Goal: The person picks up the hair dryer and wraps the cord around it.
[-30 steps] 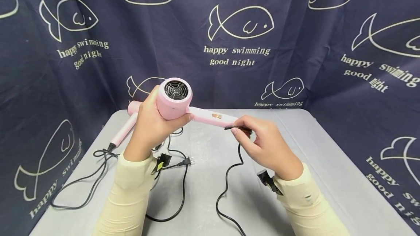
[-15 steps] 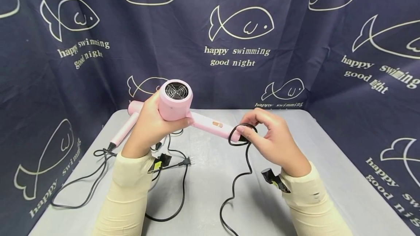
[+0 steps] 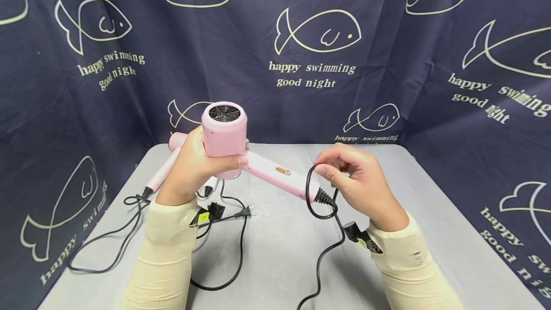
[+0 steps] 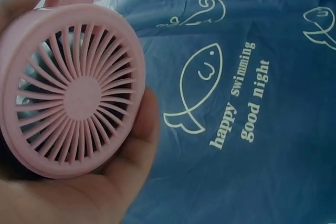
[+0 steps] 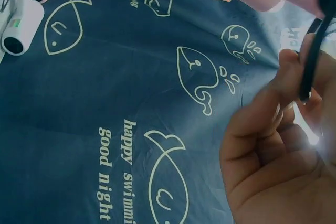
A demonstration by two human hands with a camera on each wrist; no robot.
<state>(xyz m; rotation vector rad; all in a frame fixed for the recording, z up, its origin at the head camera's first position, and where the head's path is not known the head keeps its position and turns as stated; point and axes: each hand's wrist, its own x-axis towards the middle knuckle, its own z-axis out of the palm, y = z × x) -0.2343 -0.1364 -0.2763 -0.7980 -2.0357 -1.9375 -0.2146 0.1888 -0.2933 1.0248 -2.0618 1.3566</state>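
The left hand (image 3: 188, 169) grips a pink hairdryer (image 3: 264, 166); the right hand (image 3: 361, 183) (contact partly hidden) seems to pinch its looped cord (image 3: 318, 271)

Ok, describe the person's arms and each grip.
The left sleeve and right sleeve are cream, long and creased; the right has a small dark mark. The wrist-worn left camera and right camera are black, marked with yellow. The left grip and right grip are bare.
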